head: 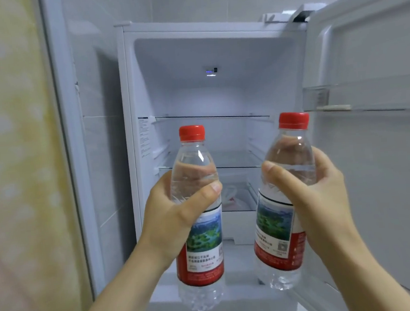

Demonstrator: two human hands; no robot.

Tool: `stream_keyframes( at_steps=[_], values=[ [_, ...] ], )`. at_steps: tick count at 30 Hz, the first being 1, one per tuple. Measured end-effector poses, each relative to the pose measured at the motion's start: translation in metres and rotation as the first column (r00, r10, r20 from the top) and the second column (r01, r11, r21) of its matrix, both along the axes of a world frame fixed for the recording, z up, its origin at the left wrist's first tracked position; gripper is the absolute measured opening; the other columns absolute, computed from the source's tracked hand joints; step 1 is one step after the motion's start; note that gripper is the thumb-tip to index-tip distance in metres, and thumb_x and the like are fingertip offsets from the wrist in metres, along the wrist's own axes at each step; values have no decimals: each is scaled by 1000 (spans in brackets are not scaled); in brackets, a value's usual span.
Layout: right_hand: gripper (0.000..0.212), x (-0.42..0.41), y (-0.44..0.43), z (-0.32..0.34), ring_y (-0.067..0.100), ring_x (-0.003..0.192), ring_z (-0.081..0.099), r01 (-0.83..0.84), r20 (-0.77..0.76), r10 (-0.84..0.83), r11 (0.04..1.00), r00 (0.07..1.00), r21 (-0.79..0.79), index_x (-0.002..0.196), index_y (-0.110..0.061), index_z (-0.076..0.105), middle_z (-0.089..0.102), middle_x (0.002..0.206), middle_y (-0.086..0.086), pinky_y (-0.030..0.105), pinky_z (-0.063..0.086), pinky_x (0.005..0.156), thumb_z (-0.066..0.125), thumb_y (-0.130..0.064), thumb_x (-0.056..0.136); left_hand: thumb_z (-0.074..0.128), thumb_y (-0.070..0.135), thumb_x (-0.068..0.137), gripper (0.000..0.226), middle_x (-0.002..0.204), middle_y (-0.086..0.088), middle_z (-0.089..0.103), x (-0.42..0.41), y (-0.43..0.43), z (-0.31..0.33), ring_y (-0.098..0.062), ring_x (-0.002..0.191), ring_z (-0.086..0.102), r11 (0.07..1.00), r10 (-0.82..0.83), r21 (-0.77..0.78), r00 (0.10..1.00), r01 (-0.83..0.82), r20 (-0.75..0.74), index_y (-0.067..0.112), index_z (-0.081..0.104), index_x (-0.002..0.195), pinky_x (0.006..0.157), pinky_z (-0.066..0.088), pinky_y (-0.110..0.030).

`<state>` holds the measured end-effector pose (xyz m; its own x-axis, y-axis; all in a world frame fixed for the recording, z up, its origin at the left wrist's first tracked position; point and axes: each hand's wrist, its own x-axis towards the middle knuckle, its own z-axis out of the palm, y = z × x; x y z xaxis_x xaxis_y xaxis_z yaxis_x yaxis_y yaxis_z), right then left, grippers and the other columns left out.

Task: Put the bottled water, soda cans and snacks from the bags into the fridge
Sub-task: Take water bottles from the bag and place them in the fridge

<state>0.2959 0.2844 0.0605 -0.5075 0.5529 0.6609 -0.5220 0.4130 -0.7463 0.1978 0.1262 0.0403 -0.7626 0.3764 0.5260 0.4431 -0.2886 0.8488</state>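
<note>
Right now you hold two red-capped water bottles in the air before the open fridge (215,55), apart from each other and not yet on a shelf: your left hand (172,217) curls round the upper body of the left bottle (204,242), thumb across its front, and your right hand (311,195) wraps the right bottle (275,233) likewise, that one tilted with its cap toward the door (385,164). Behind them sit an upper glass shelf (210,117) and a lower glass shelf (232,168). The door stands open to your right, carrying a clear door bin (367,96), and a pale yellow curtain (12,147) hangs at the far left.
</note>
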Motion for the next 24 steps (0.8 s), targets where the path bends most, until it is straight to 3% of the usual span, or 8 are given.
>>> stream_keyframes(
  at_steps=[5, 11, 18, 24],
  values=[
    [27, -63, 8, 0, 4, 75, 69, 24, 10, -24, 1000, 1000, -12, 90, -29, 67, 72, 83, -9, 22, 49, 66, 81, -29, 67, 72, 50, 50, 47, 91, 3, 74, -69, 11, 1, -16, 84, 72, 1000, 5, -29, 1000, -4, 2, 28, 69, 91, 72, 55, -32],
    [22, -133, 17, -3, 2, 76, 68, 81, 48, -80, 997, 996, -17, 90, -28, 66, 72, 84, -11, 21, 48, 65, 78, -21, 73, 72, 50, 48, 42, 90, 9, 74, -144, 25, -2, -10, 82, 71, 996, -24, -80, 999, 27, 30, 36, 67, 88, 69, 53, -25],
    [24, -197, 31, -29, 2, 76, 69, 128, 106, -121, 990, 987, -60, 90, -31, 65, 72, 84, -13, 22, 48, 67, 78, -20, 73, 82, 26, 69, 30, 86, 15, 72, -209, 41, -29, -2, 79, 69, 989, 48, -146, 995, -35, 92, 30, 65, 93, 70, 50, -23],
    [26, -240, 53, -49, 4, 76, 68, 130, 129, -118, 988, 985, -85, 93, -27, 65, 72, 84, -11, 24, 48, 70, 79, -17, 73, 86, 19, 65, 34, 86, 11, 73, -250, 60, -49, -4, 79, 69, 978, 111, -183, 991, -95, 80, 26, 65, 91, 76, 54, -27]
  ],
)
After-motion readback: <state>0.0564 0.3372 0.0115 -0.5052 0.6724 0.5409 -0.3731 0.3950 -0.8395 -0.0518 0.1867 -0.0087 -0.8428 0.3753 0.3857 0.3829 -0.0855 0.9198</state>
